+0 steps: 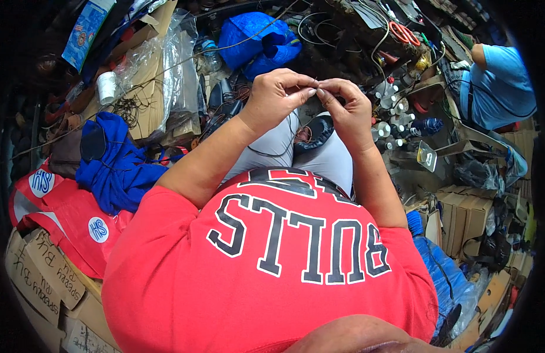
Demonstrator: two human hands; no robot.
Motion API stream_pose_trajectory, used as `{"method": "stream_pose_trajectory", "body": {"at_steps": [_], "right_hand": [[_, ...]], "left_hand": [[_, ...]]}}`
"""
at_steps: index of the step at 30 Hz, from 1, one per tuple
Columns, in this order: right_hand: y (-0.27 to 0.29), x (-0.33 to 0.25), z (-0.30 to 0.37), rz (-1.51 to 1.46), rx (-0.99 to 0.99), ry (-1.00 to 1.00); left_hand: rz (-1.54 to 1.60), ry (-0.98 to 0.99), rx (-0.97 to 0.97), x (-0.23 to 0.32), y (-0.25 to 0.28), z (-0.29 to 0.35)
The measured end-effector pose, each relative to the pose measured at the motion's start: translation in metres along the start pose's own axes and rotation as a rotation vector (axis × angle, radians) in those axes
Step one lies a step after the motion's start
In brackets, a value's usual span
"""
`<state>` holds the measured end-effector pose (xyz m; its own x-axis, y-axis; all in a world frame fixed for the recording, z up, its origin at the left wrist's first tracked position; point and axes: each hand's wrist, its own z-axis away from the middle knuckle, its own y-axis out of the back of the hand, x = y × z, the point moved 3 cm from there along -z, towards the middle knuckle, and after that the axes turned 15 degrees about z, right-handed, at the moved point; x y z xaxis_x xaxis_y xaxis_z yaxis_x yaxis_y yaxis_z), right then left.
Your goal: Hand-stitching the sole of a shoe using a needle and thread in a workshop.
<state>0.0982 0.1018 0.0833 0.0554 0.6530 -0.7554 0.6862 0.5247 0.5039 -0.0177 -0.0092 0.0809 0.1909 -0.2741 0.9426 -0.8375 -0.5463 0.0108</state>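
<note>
Above my lap, my left hand (279,94) and my right hand (346,109) meet fingertip to fingertip, both closed in a pinch. Something tiny and thin sits between the fingertips, too small to make out. Below the left hand a thin dark thread (276,155) curves over my grey trouser leg (257,154); whether it reaches the fingers is unclear. A dark shoe (315,133) rests between my legs, just under both hands. More dark shoes (221,93) lie to the left, beside tangled cord.
Cardboard (147,103) under clear plastic and a blue cloth (116,170) lie left. A blue bag (254,41) is ahead. Several small bottles (390,100) and orange-handled scissors (404,33) are at the right, with another person's blue sleeve (508,65) beyond. Cardboard boxes (461,217) stand near right.
</note>
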Motion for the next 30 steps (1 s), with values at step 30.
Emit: {"method": "stream_pose_trajectory", "body": {"at_steps": [30], "right_hand": [[-0.009,0.023,0.004,-0.3,0.024,-0.315]], "left_hand": [[0.4,0.165,0.155,-0.028,0.009,-0.031]]}}
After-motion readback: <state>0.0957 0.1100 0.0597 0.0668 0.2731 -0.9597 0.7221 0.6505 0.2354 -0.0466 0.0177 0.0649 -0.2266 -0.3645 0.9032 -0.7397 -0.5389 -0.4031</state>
